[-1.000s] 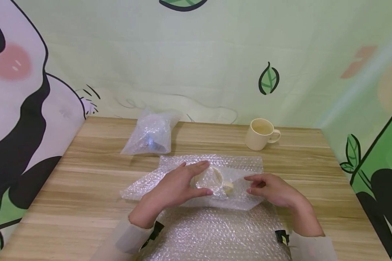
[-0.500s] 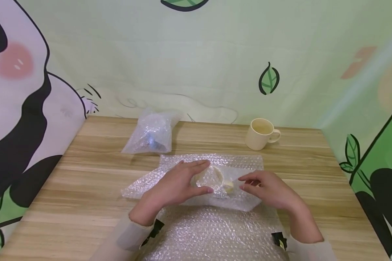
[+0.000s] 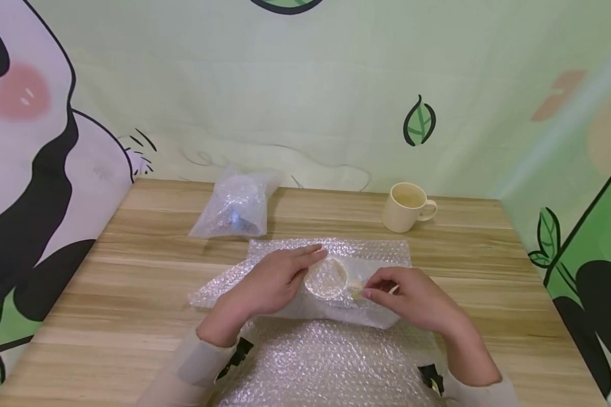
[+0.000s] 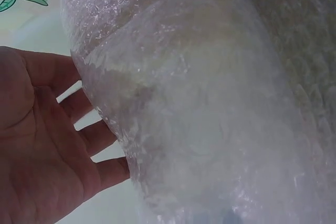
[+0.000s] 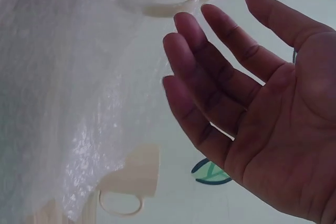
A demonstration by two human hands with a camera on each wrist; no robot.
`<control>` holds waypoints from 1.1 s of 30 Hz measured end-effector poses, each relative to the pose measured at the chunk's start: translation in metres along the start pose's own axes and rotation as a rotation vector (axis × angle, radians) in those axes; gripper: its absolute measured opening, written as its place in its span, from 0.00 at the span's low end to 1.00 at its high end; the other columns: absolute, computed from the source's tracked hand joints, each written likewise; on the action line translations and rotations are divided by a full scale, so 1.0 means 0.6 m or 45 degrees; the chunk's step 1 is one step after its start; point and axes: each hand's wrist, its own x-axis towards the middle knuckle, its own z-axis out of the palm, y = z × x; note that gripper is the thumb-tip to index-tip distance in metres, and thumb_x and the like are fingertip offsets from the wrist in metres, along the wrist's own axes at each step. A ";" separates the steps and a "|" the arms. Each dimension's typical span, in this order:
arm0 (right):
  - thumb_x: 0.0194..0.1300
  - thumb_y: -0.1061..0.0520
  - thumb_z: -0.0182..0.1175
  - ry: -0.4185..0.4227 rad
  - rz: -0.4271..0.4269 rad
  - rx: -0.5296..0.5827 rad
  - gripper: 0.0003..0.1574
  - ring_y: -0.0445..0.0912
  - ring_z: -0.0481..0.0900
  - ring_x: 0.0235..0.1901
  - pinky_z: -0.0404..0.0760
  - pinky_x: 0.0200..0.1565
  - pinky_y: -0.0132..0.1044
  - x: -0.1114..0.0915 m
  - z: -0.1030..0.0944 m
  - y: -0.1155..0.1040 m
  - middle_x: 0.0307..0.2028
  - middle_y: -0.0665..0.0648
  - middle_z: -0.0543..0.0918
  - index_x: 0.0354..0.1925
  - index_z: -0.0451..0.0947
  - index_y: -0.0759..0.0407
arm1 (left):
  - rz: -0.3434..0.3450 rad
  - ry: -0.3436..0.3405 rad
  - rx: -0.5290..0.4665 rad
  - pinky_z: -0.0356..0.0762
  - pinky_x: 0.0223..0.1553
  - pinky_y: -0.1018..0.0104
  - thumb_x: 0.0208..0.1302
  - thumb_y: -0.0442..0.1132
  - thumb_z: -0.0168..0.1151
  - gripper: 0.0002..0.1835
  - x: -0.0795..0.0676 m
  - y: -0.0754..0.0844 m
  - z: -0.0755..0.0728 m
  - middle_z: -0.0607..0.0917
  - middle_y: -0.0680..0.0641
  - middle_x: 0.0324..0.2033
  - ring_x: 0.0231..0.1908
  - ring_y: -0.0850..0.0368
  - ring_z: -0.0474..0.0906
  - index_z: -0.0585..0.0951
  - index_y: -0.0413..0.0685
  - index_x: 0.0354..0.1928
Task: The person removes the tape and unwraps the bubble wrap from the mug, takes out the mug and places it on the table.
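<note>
A cream mug (image 3: pixel 327 278) covered in bubble wrap lies at the middle of the table, its round rim facing up and its handle (image 3: pixel 355 290) toward the right. My left hand (image 3: pixel 275 280) rests along the mug's left side, fingers extended. In the left wrist view, the fingers of that left hand (image 4: pixel 58 129) lie against the bubble wrap (image 4: pixel 199 129). At the handle's end is my right hand (image 3: pixel 412 294), thumb and index fingertips close to the wrapping. The right wrist view has this right hand (image 5: pixel 236 87) with loosely bent fingers and nothing between them.
A larger bubble wrap sheet (image 3: pixel 331 362) spreads beneath the wrapped mug toward the front edge. At the back left sits a bubble-wrapped bundle (image 3: pixel 236 203) with something blue inside. An unwrapped cream mug (image 3: pixel 400 215) stands at the back right of the wooden table (image 3: pixel 132 282).
My right hand has moved left to the mug's handle. The left thumb, earlier stretched over the mug's front, has drawn back, so more of the rim shows.
</note>
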 end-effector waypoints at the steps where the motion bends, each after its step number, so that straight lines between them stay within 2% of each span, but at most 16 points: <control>1: 0.72 0.47 0.66 0.000 -0.020 0.013 0.05 0.39 0.83 0.37 0.84 0.41 0.32 0.000 0.001 -0.002 0.35 0.44 0.87 0.41 0.87 0.45 | -0.007 0.003 0.011 0.76 0.69 0.49 0.79 0.35 0.47 0.26 0.000 0.000 -0.001 0.71 0.43 0.74 0.59 0.44 0.83 0.71 0.53 0.75; 4: 0.70 0.48 0.67 -0.001 -0.076 0.031 0.05 0.38 0.82 0.37 0.83 0.39 0.32 0.000 0.008 -0.009 0.35 0.42 0.87 0.41 0.87 0.45 | -0.063 0.007 0.039 0.75 0.69 0.46 0.79 0.38 0.50 0.27 -0.002 0.000 -0.005 0.71 0.41 0.75 0.58 0.43 0.82 0.68 0.58 0.77; 5: 0.70 0.47 0.67 0.001 -0.090 0.027 0.05 0.38 0.82 0.37 0.83 0.38 0.31 0.000 0.011 -0.011 0.35 0.42 0.86 0.41 0.87 0.45 | -0.090 0.006 0.040 0.73 0.71 0.45 0.79 0.40 0.51 0.28 -0.003 0.000 -0.006 0.71 0.40 0.74 0.61 0.41 0.80 0.67 0.58 0.78; 8: 0.70 0.46 0.67 0.000 -0.116 0.002 0.06 0.37 0.81 0.36 0.82 0.37 0.31 0.002 0.018 -0.014 0.35 0.40 0.86 0.41 0.87 0.43 | -0.190 -0.009 0.032 0.65 0.75 0.41 0.79 0.46 0.54 0.32 -0.006 0.000 -0.011 0.72 0.38 0.73 0.72 0.37 0.70 0.62 0.54 0.80; 12: 0.71 0.45 0.66 0.000 -0.108 -0.003 0.04 0.37 0.81 0.35 0.82 0.37 0.31 0.000 0.022 -0.018 0.34 0.39 0.85 0.41 0.86 0.40 | -0.264 -0.013 0.049 0.65 0.74 0.38 0.77 0.52 0.56 0.35 -0.007 0.000 -0.017 0.73 0.35 0.72 0.72 0.34 0.69 0.63 0.46 0.79; 15: 0.70 0.45 0.67 -0.007 -0.127 0.020 0.04 0.37 0.81 0.35 0.82 0.37 0.32 0.000 0.023 -0.022 0.34 0.39 0.85 0.41 0.86 0.40 | -0.261 0.013 0.076 0.71 0.71 0.40 0.76 0.53 0.58 0.35 -0.007 -0.001 -0.018 0.78 0.36 0.68 0.68 0.36 0.74 0.66 0.45 0.77; 20: 0.70 0.48 0.68 -0.036 -0.177 0.022 0.03 0.37 0.79 0.35 0.80 0.36 0.31 0.004 0.030 -0.025 0.33 0.40 0.85 0.40 0.86 0.43 | -0.247 0.064 0.085 0.81 0.60 0.46 0.74 0.53 0.62 0.35 -0.007 0.000 -0.019 0.84 0.43 0.56 0.55 0.45 0.82 0.69 0.45 0.76; 26: 0.71 0.50 0.67 -0.023 -0.186 -0.007 0.03 0.36 0.78 0.33 0.79 0.36 0.31 0.006 0.031 -0.025 0.31 0.40 0.82 0.37 0.84 0.43 | -0.224 0.107 0.067 0.83 0.53 0.52 0.73 0.52 0.64 0.34 -0.007 0.002 -0.023 0.85 0.46 0.50 0.49 0.50 0.82 0.71 0.45 0.74; 33: 0.70 0.52 0.68 -0.012 -0.163 -0.008 0.05 0.37 0.79 0.33 0.80 0.35 0.32 0.002 0.028 -0.029 0.30 0.39 0.82 0.36 0.82 0.40 | -0.188 0.129 0.002 0.83 0.44 0.60 0.74 0.48 0.63 0.26 -0.007 0.010 -0.036 0.85 0.50 0.43 0.42 0.56 0.83 0.77 0.45 0.69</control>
